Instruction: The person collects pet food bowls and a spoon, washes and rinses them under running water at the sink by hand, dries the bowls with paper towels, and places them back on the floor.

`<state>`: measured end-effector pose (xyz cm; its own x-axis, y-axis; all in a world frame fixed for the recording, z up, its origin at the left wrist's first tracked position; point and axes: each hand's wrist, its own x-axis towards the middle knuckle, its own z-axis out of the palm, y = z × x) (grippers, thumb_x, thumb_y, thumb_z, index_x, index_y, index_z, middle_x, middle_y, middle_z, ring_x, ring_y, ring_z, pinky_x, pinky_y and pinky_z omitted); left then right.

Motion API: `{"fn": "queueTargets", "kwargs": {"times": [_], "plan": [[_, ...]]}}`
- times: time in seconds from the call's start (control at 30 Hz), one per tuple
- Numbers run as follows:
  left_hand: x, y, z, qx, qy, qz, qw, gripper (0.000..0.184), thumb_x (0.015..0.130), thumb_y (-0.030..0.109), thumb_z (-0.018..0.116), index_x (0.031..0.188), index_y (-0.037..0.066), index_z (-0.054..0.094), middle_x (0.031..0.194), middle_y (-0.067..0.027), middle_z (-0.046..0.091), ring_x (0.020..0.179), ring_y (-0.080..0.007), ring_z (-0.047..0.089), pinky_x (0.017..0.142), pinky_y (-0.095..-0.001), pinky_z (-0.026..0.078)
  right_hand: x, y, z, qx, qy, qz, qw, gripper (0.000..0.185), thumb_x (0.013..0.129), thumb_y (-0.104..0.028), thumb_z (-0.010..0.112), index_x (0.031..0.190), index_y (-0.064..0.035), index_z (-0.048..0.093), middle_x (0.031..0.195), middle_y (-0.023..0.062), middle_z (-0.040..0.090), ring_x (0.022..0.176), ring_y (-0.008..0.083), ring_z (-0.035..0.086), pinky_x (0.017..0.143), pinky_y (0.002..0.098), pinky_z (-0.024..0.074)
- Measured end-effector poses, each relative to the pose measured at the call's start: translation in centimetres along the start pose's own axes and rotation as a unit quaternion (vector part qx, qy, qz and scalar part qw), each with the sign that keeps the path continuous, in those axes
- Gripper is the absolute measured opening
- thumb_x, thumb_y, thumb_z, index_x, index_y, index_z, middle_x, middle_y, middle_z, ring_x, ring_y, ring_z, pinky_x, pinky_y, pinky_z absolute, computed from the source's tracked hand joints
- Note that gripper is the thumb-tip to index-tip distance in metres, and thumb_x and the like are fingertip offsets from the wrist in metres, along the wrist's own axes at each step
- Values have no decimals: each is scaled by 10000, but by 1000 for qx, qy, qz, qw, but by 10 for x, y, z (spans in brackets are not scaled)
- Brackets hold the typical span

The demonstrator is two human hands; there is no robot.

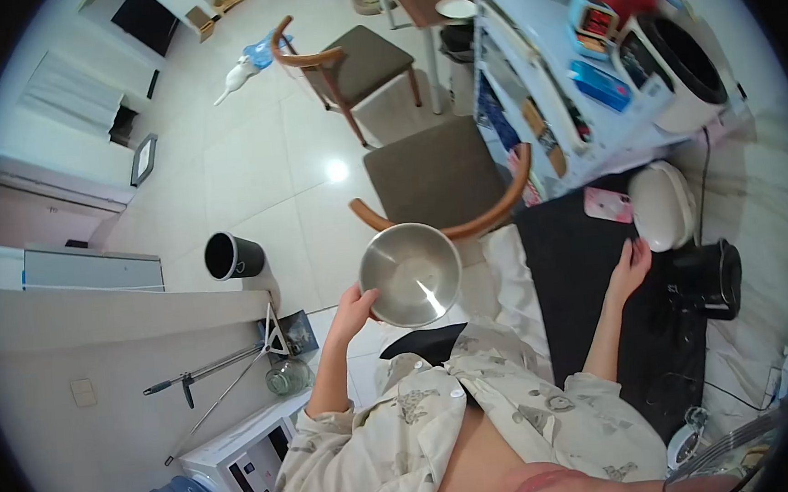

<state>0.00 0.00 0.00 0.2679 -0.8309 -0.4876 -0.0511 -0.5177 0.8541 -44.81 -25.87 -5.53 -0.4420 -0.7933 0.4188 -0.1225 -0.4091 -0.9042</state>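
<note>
- Left hand (350,312) is clamped on the rim of the bowl (414,272), thumb lapping over the inner edge; right hand (631,272) has its fingers loosely bent and parted, with nothing seen in its grasp.
- The bowl is held up in front of the body, forward and to the right of the left hand, its mouth facing up; being round, it has no long axis.
- The left hand is the nearer one, touching it; the right hand is well apart, out to the right over the mat (574,279).
- The case (663,201) lies just beside the right fingertips, its long axis running roughly away from the body; whether they touch, I cannot tell.
- Beside the case, on its left, lies the phone (608,204); the jug (707,281) stands to the right of the right hand.
- Beyond the bowl is the chair (430,175).
</note>
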Motion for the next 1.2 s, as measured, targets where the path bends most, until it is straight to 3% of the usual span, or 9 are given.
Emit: {"fn": "queueTargets", "kwargs": {"times": [0.07,0.17,0.33,0.43,0.73,0.83,0.9,0.97,1.2], "plan": [[-13,-6,-13,-58,123,34,990,257,849,182,534,1032,4,565,837,-54,611,683,-146,592,568,-287,499,4,-57,51,62,-100,-18,993,210,890,-65,552,1070,43,557,1020,93,589,947,150,566,880,249,424],[0,-78,-162,-135,177,41,974,256,853,172,509,1009,-24,560,826,-70,612,649,-155,600,518,-284,493,-96,-233,236,222,-281,23,933,180,909,-127,524,982,26,587,928,86,592,868,120,561,822,264,445],[-27,-63,-341,-135,265,12,955,222,861,151,502,996,-22,537,825,-91,598,637,-157,601,499,-271,501,-213,-420,428,575,-587,-51,568,239,846,-207,626,849,31,635,824,129,591,755,207,570,787,365,491],[7,-78,-413,-177,281,29,943,223,870,152,503,1011,-18,531,831,-79,593,643,-145,594,492,-264,496,-251,-452,514,643,-649,-16,406,259,820,-201,680,881,51,668,805,123,618,718,218,580,759,383,505],[153,-19,-592,-181,274,66,942,244,877,142,504,1075,4,542,869,-50,594,697,-106,568,549,-250,475,-284,-433,772,637,-728,114,225,190,823,-152,668,838,35,642,803,104,611,732,229,577,738,368,503],[218,0,-666,-188,288,139,929,227,873,136,504,1044,-7,549,864,-51,599,670,-104,565,547,-249,466,-264,-427,872,634,-743,103,190,174,834,-144,655,821,29,635,801,102,606,721,230,577,729,365,503],[258,34,-719,-176,292,26,940,214,869,144,509,1010,-12,547,846,-63,601,651,-118,579,542,-244,470,-239,-431,940,639,-741,77,193,164,841,-138,645,826,24,626,805,100,601,736,233,577,723,362,503],[294,74,-762,-212,321,49,922,215,867,165,511,981,-16,530,786,-80,593,600,-150,589,478,-270,513,-218,-437,1006,653,-729,52,201,154,847,-133,636,832,19,617,810,97,595,750,235,577,718,360,503],[434,159,-914,-222,372,32,900,225,856,169,522,979,-20,517,820,-110,606,561,-175,598,454,-286,506,-170,-401,1235,542,-699,208,419,131,852,-109,621,859,9,564,845,52,563,799,115,557,717,234,453]]}}
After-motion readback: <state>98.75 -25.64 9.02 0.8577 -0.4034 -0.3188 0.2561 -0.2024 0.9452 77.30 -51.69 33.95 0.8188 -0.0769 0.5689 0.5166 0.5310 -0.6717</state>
